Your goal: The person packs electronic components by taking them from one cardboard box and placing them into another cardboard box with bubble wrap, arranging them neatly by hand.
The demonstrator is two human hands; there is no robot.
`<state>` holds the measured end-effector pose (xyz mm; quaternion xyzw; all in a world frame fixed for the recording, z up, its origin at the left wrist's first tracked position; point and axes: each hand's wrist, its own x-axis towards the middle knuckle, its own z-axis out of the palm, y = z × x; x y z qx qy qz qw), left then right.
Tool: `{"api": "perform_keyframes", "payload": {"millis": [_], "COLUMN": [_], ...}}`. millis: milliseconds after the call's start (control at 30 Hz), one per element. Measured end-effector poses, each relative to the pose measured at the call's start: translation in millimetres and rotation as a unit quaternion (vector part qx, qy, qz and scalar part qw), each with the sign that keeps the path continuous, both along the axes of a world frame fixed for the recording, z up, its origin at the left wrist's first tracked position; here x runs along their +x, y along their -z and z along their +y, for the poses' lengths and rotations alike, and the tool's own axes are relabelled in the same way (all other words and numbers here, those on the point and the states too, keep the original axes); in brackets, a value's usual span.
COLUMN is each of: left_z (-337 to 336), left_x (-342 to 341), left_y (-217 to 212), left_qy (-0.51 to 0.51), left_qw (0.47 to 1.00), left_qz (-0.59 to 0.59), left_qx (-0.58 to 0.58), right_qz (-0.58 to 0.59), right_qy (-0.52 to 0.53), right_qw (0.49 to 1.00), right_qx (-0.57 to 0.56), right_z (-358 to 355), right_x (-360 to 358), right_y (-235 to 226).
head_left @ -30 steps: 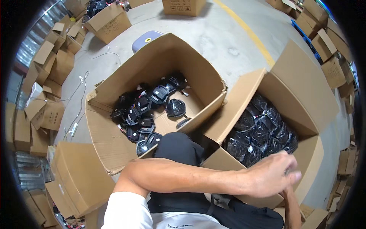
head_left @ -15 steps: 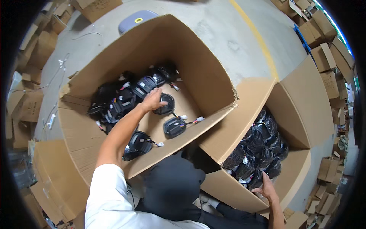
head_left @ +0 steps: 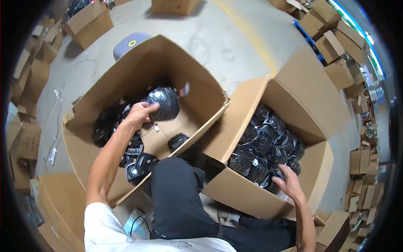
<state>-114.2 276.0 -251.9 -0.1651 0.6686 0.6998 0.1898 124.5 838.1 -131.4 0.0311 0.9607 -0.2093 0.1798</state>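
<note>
My left hand [head_left: 140, 114] grips a dark rounded unit in clear plastic wrap [head_left: 166, 104], raised above the floor of the left cardboard box [head_left: 197, 77]. A white connector hangs from its wires. Several similar black units lie below and to the left in that box, among them one with a flat dark face [head_left: 178, 142] by the near wall and a shiny one [head_left: 135, 173] in the near corner. In the right cardboard box [head_left: 239, 197], my right hand [head_left: 289, 185] rests at the near side of piled black plastic-wrapped units [head_left: 268, 140], thumb and fingers apart. Whether it touches them, I cannot tell.
My bent leg [head_left: 176, 189] stands against the near wall of the left box. Beyond that box a grey-purple stool [head_left: 130, 44] stands on the concrete floor. More cardboard boxes [head_left: 90, 25] line both sides, and a white cable [head_left: 58, 122] lies at left.
My left hand has picked up a wrapped unit from the left box and lifted it. The right hand has loosened its fingers at the pile. The whole view has shifted.
</note>
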Motion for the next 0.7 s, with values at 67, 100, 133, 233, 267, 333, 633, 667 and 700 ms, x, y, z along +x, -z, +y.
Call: {"api": "perform_keyframes", "payload": {"millis": [67, 100, 133, 233, 267, 333, 633, 667, 700], "left_z": [31, 49, 69, 154, 185, 234, 319, 326, 332], "left_x": [19, 27, 35, 70, 84, 117, 143, 142, 144], "left_y": [-89, -121, -144, -209, -225, -250, -222, -212, -202], "left_qy": [-0.023, -0.017, -0.009, 0.116, 0.158, 0.188, 0.255, 0.257, 0.299], "left_qw": [0.967, 0.958, 0.948, 0.905, 0.888, 0.874, 0.847, 0.845, 0.859], "left_qz": [0.071, 0.101, 0.126, 0.145, 0.158, 0.208, 0.058, 0.049, 0.019], "left_qx": [0.244, 0.268, 0.294, 0.382, 0.402, 0.397, 0.462, 0.467, 0.415], "right_qz": [0.039, 0.044, 0.062, 0.166, 0.205, 0.263, 0.225, 0.211, 0.196], "right_qy": [-0.004, -0.002, -0.036, -0.016, 0.024, 0.035, 0.182, 0.222, 0.261], "right_qw": [0.990, 0.971, 0.943, 0.819, 0.751, 0.645, 0.648, 0.685, 0.719], "right_qx": [-0.137, -0.236, -0.324, -0.550, -0.627, -0.717, -0.704, -0.660, -0.614], "right_z": [-52, -79, -102, -162, -169, -178, 15, 47, 79], "right_x": [-16, -24, -36, -66, -71, -74, -3, -1, 3], "right_y": [-32, -43, -47, -78, -83, -123, -139, -115, -91]}}
